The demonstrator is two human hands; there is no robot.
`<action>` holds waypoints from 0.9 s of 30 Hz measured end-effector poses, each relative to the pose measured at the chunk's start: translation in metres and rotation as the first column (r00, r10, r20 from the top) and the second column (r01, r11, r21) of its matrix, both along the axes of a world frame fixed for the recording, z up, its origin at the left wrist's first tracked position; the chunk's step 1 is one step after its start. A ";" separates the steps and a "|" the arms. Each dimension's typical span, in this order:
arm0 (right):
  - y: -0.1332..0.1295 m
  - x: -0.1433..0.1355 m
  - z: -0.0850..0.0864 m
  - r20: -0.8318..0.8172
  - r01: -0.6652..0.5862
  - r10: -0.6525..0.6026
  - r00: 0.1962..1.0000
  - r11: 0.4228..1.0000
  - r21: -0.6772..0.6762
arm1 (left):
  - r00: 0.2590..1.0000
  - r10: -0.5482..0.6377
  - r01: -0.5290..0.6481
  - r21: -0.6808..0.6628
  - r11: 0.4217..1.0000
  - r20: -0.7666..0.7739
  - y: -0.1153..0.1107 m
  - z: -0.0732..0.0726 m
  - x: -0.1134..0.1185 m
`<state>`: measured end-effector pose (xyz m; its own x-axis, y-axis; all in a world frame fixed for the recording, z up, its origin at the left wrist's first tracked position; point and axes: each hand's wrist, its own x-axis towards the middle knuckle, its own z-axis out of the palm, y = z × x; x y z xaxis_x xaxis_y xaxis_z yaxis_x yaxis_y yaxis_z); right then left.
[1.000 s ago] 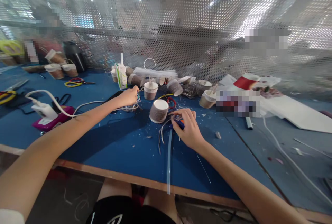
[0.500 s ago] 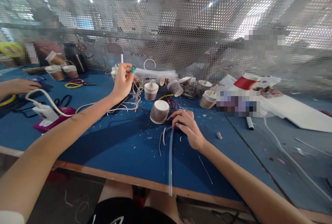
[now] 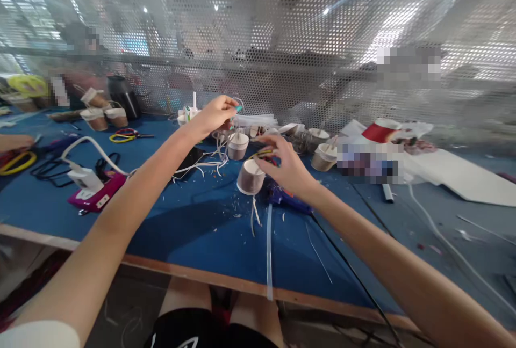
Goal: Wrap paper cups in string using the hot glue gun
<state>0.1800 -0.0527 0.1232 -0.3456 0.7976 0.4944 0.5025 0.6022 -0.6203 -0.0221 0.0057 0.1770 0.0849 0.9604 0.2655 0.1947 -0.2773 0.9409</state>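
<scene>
My left hand (image 3: 217,114) reaches over the back of the bench with its fingers closed in a pinch. A small teal spot shows at its fingertips, beside a thin white loop; what the fingers hold, if anything, I cannot make out. Below it stands a brown-wrapped paper cup (image 3: 238,146) with cords about it. My right hand (image 3: 284,162) hovers at the rim of a nearer wrapped cup (image 3: 250,180), thumb and fingers apart. Under that wrist lies a blue glue gun (image 3: 289,200), with a long clear glue stick (image 3: 269,254) running to the bench edge.
Left are a magenta power strip (image 3: 97,197) with a white plug, yellow-red scissors (image 3: 124,135) and a black bottle (image 3: 123,95). More wrapped cups, such as one cup (image 3: 323,158), line the back before a perforated metal screen (image 3: 306,31). A white board (image 3: 463,176) lies right.
My left hand has moved right, toward the cup with cords. My right hand has left the glue gun and risen to the near cup's rim, uncovering the gun.
</scene>
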 end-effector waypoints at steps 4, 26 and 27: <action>0.039 -0.025 0.032 0.016 -0.085 0.093 0.996 0.954 -0.289 | 0.990 -0.086 0.088 0.014 0.996 -0.107 0.000 0.004 0.009; 0.075 0.007 0.060 -0.178 0.150 -0.170 0.969 0.981 -0.120 | 0.605 -0.117 0.128 -0.049 0.990 -0.787 0.025 0.001 -0.049; 0.075 0.007 0.060 -0.185 0.154 -0.174 0.967 0.981 -0.119 | 0.593 -0.107 0.109 -0.052 0.993 -0.798 0.026 0.000 -0.049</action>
<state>0.1866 0.0224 0.1832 -0.1118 0.8855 0.4510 0.4531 0.4494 -0.7699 -0.0710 0.0313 0.1773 0.3668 0.9293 0.0419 0.8357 -0.3490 0.4241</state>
